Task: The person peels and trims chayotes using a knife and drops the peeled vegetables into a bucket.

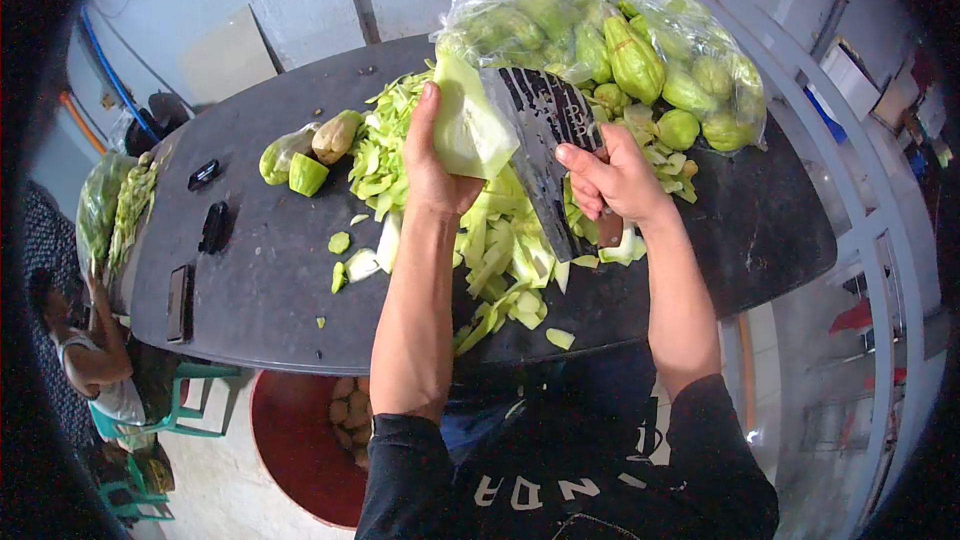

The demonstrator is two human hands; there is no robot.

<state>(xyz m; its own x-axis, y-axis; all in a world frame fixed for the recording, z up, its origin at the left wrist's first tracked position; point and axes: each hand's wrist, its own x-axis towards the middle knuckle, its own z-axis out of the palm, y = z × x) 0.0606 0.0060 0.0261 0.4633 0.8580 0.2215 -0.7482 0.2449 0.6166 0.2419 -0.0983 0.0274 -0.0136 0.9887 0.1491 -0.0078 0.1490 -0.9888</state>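
In the head view my left hand (436, 162) is wrapped round a pale green peeled chayote (466, 115) with a flat cut face, held up over the table. My right hand (622, 180) grips a wide cleaver (548, 135) by its brown handle. Its dark, streaked blade is close beside the chayote, overlapping the fruit's right edge in this view. Below and between my hands lies a heap of thin green slices (505, 240), spreading back to the left. Just left of the heap, two whole chayotes (337, 137) lie with a cut piece (308, 176).
A large clear plastic bag of chayotes (632, 55) sits at the back right of the dark table (270, 285). Small black objects (213, 227) lie on the left. A red tub (290, 455) stands below the front edge. At far left a person (95, 360) handles bagged greens.
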